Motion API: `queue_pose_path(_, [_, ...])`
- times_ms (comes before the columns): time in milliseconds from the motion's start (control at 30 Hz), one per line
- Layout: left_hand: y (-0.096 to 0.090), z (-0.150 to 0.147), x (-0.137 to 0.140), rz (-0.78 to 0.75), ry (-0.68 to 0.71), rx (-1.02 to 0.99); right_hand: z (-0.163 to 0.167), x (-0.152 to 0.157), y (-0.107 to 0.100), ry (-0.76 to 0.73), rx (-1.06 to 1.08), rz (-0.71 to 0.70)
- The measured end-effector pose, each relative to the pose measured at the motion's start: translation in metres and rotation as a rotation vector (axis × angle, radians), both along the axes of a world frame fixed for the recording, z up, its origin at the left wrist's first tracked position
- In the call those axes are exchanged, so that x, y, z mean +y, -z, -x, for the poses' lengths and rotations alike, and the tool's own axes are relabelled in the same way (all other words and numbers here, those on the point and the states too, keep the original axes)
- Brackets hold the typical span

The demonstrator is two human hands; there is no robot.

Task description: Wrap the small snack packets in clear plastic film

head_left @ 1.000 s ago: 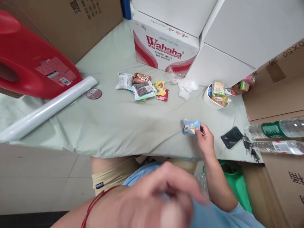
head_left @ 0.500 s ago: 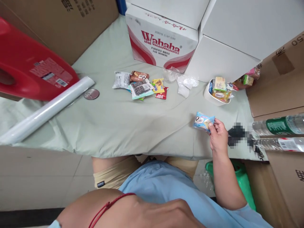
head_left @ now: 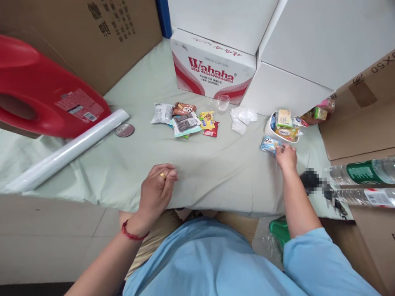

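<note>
My right hand point(head_left: 286, 157) pinches the right end of a small blue snack packet point(head_left: 269, 144), just in front of a white tub point(head_left: 269, 130). The tub is filled with wrapped snacks point(head_left: 284, 118) in several colours. Near the front of the table, my left hand point(head_left: 158, 185) is closed in a loose fist; its inside is hidden, so I cannot see whether it holds anything. Beyond it lies a pile of snack packets, among them a white one point(head_left: 163, 113), a brown one point(head_left: 184, 108), a yellow one point(head_left: 207, 120) and a red one point(head_left: 211, 130).
Crumpled clear plastic point(head_left: 242, 119) lies between pile and tub. A white roll point(head_left: 70, 150), a round metal disc point(head_left: 124, 130) and a red jug point(head_left: 46, 90) occupy the left. Plastic bottles point(head_left: 362, 172) lie at right. A Wahaha carton point(head_left: 212, 72) stands behind.
My right hand has carried the blue packet away from me, close to the tub. My left hand has come into view over the table's front, closed. The view has shifted slightly.
</note>
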State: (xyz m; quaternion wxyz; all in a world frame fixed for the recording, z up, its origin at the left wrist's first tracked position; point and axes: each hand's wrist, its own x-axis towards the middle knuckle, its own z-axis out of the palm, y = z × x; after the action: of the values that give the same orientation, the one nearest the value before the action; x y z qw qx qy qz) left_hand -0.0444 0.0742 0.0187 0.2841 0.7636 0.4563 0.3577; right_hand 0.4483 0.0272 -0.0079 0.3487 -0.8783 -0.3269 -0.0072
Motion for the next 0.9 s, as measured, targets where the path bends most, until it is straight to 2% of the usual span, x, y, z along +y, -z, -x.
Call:
queue_pose_path(33, [0.017,0.005,0.004,-0.050,-0.035,0.038,0.003,-0.001,-0.007,0.030,-0.112,0.036])
queue_pose_path(100, [0.043,0.011,0.006,-0.109,-0.118,0.125,0.014,-0.002,-0.021,0.045,-0.241,0.000])
queue_pose_path(200, [0.060,0.009,0.000,-0.153,-0.183,0.212,0.043,0.013,-0.035,-0.233,-0.254,-0.096])
queue_pose_path(300, [0.061,0.004,-0.006,-0.185,-0.215,0.215,0.079,0.054,-0.039,-0.533,-0.190,-0.098])
queue_pose_path(367, [0.059,0.004,-0.007,-0.193,-0.192,0.213,0.103,0.094,-0.037,-0.640,-0.196,-0.086])
queue_pose_path(533, [0.055,0.007,-0.007,-0.134,-0.080,0.283,0.157,0.198,-0.025,-0.680,-0.229,-0.049])
queue_pose_path(633, [0.054,0.006,-0.008,-0.116,-0.102,0.289,0.175,0.233,-0.020,-0.661,-0.096,-0.019])
queue_pose_path(700, [0.053,0.005,-0.009,-0.128,-0.129,0.281,0.179,0.234,-0.018,-0.629,-0.009,-0.017])
queue_pose_path(800, [0.052,0.003,-0.010,-0.161,-0.201,0.217,0.179,0.195,-0.019,-0.557,0.058,-0.131])
queue_pose_path(900, [0.051,0.005,-0.008,-0.085,-0.202,0.163,0.184,0.120,-0.019,-0.529,0.502,-0.474])
